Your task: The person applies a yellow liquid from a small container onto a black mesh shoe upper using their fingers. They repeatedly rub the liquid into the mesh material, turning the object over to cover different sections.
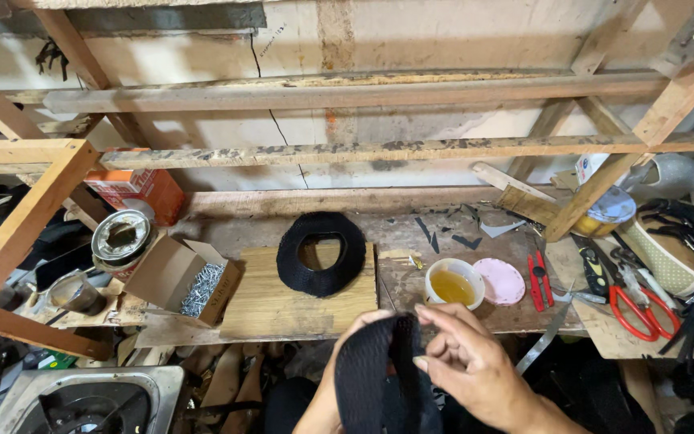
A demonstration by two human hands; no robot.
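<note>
Both hands meet low at the near edge of the wooden surface [443, 233]: the right hand [475, 362], fingers curled, pinches one black woven fabric strap piece [379, 378], while the left hand [339, 362] sits mostly hidden behind it, its grip unclear. Beyond the grip lies one black woven ring-shaped piece [320, 254] on a wooden board [299, 301]. Right of that stand one cup of yellow liquid [453, 284] and one pink lid [500, 281]; bare surface lies between.
</note>
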